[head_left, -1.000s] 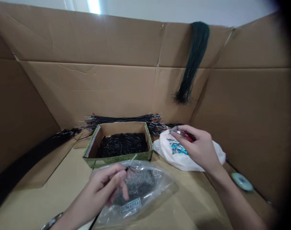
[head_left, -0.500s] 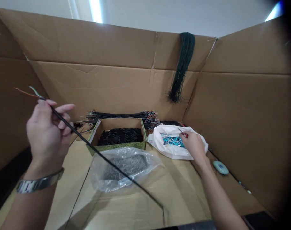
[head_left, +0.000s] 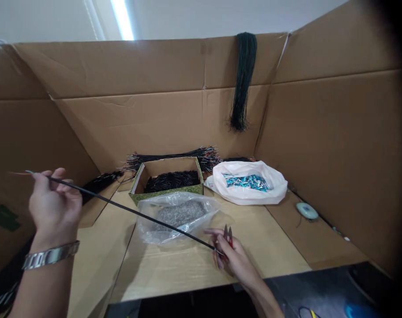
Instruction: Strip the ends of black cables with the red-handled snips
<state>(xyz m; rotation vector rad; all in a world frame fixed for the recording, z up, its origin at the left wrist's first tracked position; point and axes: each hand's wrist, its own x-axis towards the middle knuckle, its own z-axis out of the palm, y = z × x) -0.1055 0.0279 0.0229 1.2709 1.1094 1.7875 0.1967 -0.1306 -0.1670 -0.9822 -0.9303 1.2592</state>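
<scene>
My left hand (head_left: 55, 198), with a metal watch band (head_left: 51, 255) on the wrist, pinches a long black cable (head_left: 134, 212) near its end at the left. Thin orange and green wires stick out past the fingertips. The cable slopes down to the right. At its lower end is my right hand (head_left: 232, 256), fingers curled around small red-handled snips (head_left: 229, 236) with the blades pointing up. The cable's tip reaches the right fingers, where short wires show. A clear plastic bag (head_left: 148, 229) of small grey pieces lies behind the cable.
Behind the clear bag are a green-edged box (head_left: 169, 192) of short black pieces and a white bag (head_left: 276, 190) of blue and silver bits. Black cables (head_left: 167, 156) lie along the cardboard wall (head_left: 137, 119). Dark green strands (head_left: 243, 79) hang there; a pale round object (head_left: 307, 211) sits right.
My right hand has moved from the white bag down and left to the cable's lower end, snips in hand. My left hand is lower, and the camera view has shifted.
</scene>
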